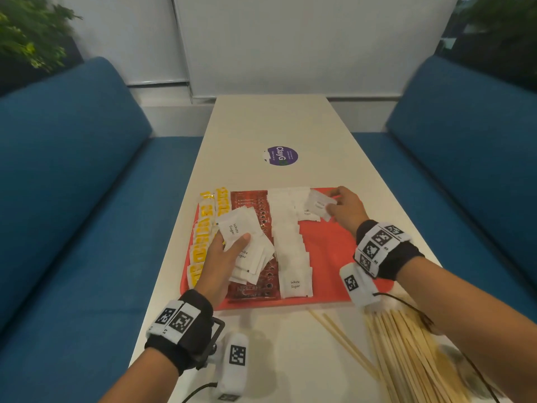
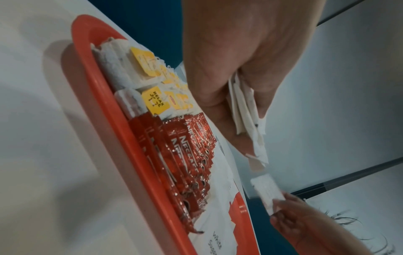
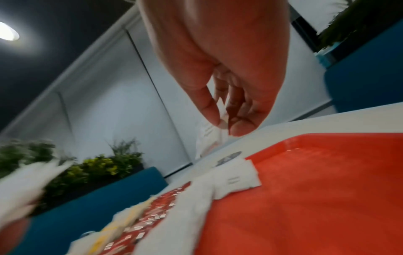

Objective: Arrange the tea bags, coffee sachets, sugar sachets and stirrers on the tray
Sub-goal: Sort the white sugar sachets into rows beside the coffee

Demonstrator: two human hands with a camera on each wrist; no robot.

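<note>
A red tray (image 1: 328, 257) lies on the white table. Along its left side run yellow-tagged tea bags (image 1: 200, 245), then red coffee sachets (image 1: 261, 210), then a column of white sugar sachets (image 1: 290, 251). My left hand (image 1: 223, 257) grips a fanned stack of sugar sachets (image 1: 247, 237) above the coffee row; the same stack (image 2: 248, 117) shows in the left wrist view. My right hand (image 1: 343, 207) pinches one sugar sachet (image 1: 318, 203) over the tray's far right part, beside a second short row of sugar sachets (image 1: 308, 215). Wooden stirrers (image 1: 406, 353) lie on the table at the near right.
A round purple sticker (image 1: 281, 156) sits on the table beyond the tray. Blue sofas (image 1: 72, 184) flank the table on both sides. The tray's right half (image 3: 316, 189) shows bare red. Two loose stirrers (image 1: 340, 341) lie apart from the pile.
</note>
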